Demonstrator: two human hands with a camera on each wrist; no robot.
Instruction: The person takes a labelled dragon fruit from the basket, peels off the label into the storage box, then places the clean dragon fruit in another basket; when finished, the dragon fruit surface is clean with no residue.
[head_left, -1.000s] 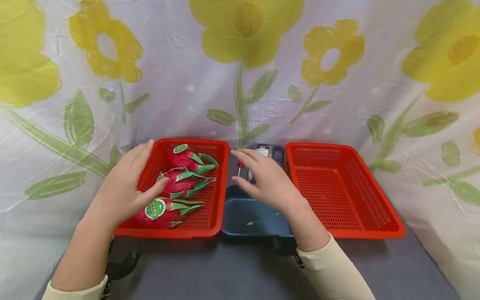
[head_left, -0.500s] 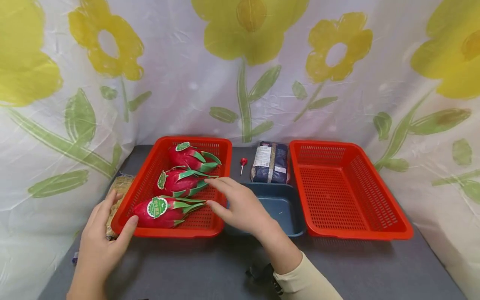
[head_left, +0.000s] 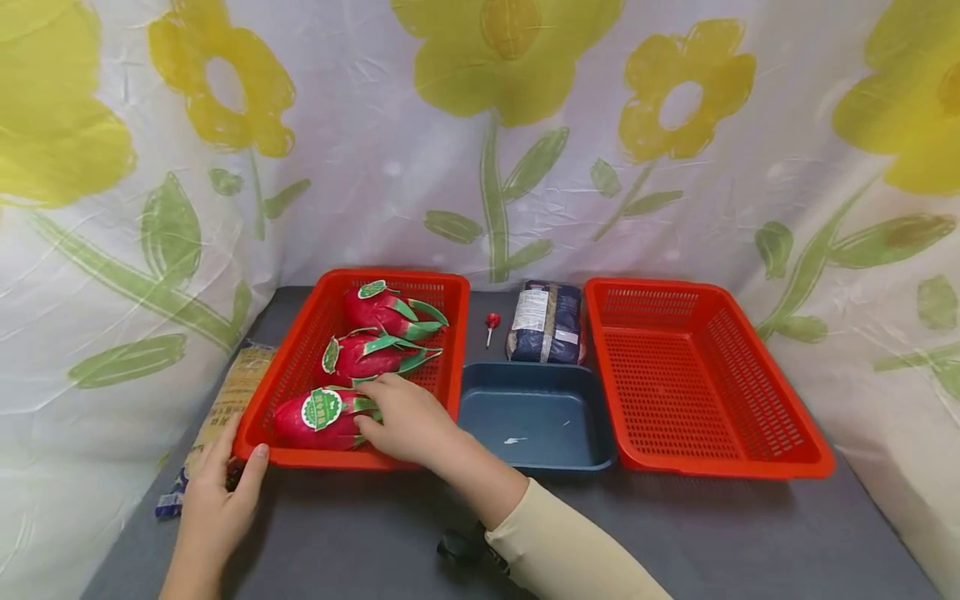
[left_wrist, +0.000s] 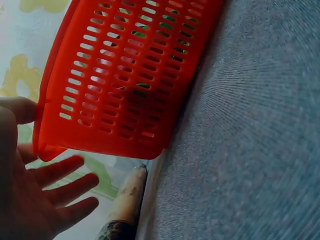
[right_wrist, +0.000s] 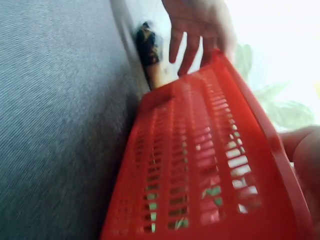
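Note:
Three red dragon fruits with green leaf tips lie in the left red basket [head_left: 441, 400]. My right hand [head_left: 408, 421] reaches over this basket's front part, thumb and fingers spread about the leafy end of the nearest dragon fruit [head_left: 296, 423], which bears a round green label. The other dragon fruits, a middle one [head_left: 367, 357] and a far one [head_left: 375, 310], lie behind it. At the basket's front left corner is my left hand [head_left: 217, 500]. In the left wrist view, that hand's thumb [left_wrist: 22, 109] touches the rim while the other fingers [left_wrist: 75, 187] stretch out loosely.
A second red basket [head_left: 693, 375] stands at the right. Between the baskets are a blue tray [head_left: 536, 450], a dark blue package [head_left: 546, 323] and a red lollipop [head_left: 492, 321]. A yellowish packet [head_left: 225, 400] lies left of the left basket. A flowered curtain [head_left: 375, 200] hangs behind.
My right hand has moved left and down from above the blue tray to the nearest dragon fruit. My left hand has come down from over the basket to its front left corner.

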